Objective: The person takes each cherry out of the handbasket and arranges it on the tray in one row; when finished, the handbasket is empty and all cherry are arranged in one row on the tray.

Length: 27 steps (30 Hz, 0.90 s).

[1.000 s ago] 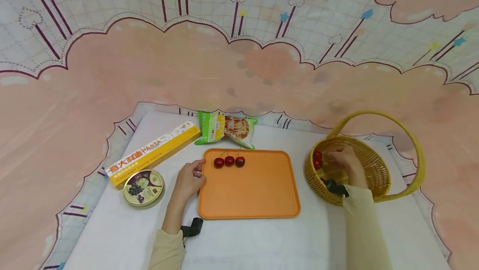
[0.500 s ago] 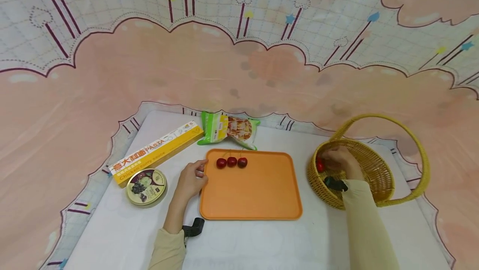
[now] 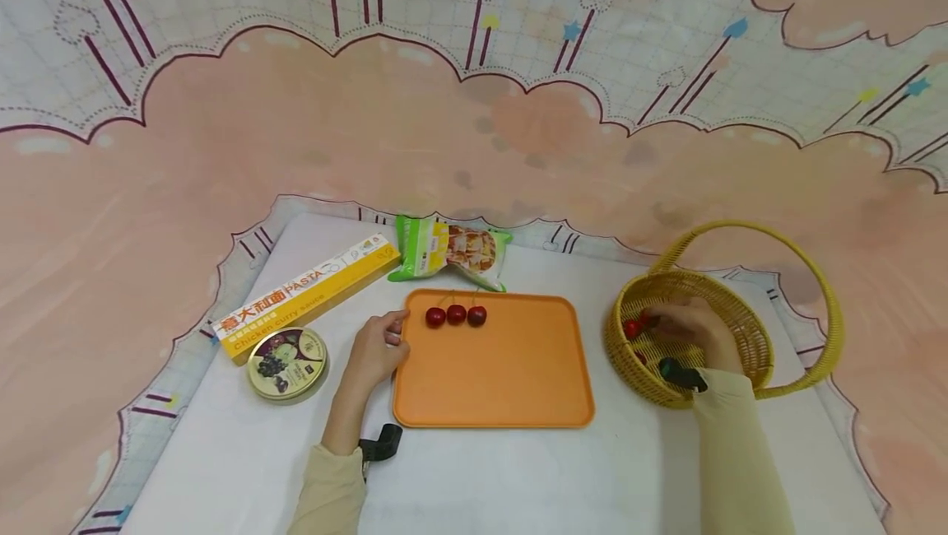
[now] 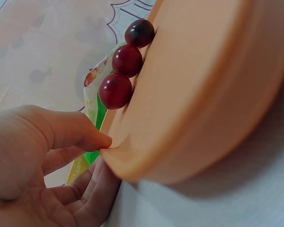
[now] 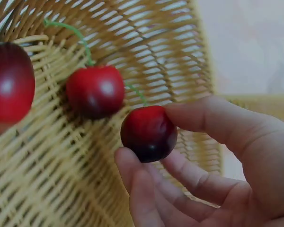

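Observation:
My right hand (image 3: 702,331) is inside the yellow wicker basket (image 3: 755,354). Thumb and fingertips pinch a dark red cherry (image 5: 149,135), shown close up in the right wrist view. Beside it in the basket lie a cherry with a green stem (image 5: 95,92) and another cherry (image 5: 9,85) at the view's left edge. My left hand (image 3: 376,347) grips the left edge of the orange tray (image 3: 496,379), thumb on the rim and fingers against its outer side. Three cherries, among them the middle cherry (image 3: 456,315), sit in a row at the tray's upper left.
Left of the tray, a yellow pasta box (image 3: 307,296) lies slanted, with a round tin (image 3: 287,364) in front of it. A green and yellow food packet (image 3: 452,251) lies behind the tray. The basket's tall handle (image 3: 829,313) arches over its right side.
My right hand has shifted within the basket, drawing slightly back to the right from its left wall, with a cherry at its fingertips. The left hand keeps its place on the tray.

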Each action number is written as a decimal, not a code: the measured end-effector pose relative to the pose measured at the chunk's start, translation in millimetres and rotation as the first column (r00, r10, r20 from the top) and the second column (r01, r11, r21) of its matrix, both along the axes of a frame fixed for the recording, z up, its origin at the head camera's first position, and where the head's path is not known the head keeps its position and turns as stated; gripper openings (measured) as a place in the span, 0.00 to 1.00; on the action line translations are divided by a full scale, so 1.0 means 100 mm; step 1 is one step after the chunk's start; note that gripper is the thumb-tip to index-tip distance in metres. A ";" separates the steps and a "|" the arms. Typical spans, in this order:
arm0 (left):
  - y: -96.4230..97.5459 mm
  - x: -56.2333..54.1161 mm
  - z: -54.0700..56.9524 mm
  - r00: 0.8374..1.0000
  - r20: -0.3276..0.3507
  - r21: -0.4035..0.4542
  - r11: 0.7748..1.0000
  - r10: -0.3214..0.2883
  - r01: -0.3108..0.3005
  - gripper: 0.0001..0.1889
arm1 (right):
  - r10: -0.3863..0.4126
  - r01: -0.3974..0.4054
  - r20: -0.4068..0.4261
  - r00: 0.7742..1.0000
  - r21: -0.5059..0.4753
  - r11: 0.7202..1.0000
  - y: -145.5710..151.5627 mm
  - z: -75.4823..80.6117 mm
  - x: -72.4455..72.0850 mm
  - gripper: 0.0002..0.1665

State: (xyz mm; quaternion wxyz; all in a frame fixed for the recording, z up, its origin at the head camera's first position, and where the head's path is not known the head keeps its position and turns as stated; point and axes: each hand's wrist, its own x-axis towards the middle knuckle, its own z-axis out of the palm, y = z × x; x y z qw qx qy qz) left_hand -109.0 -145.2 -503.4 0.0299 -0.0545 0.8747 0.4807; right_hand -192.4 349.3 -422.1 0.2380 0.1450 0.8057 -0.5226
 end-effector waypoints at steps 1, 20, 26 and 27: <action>-0.01 -0.01 0.00 1.000 0.001 -0.005 1.000 0.000 0.000 0.28 | 0.006 -0.007 -0.018 1.000 -0.023 1.000 0.02 0.02 0.02 0.11; 0.01 -0.02 0.01 1.000 0.015 -0.013 1.000 -0.005 0.005 0.28 | 0.048 -0.122 -0.274 0.960 -0.259 0.958 -0.44 0.42 0.10 0.21; 0.01 -0.02 -0.01 1.000 0.018 -0.009 1.000 0.000 0.000 0.27 | 0.120 -0.166 -0.281 0.952 -0.148 0.975 -1.06 0.32 -0.05 0.28; 0.01 -0.02 -0.01 1.000 0.019 -0.006 1.000 0.001 -0.001 0.27 | 0.131 -0.174 -0.281 0.951 -0.135 0.975 -1.16 0.28 -0.07 0.26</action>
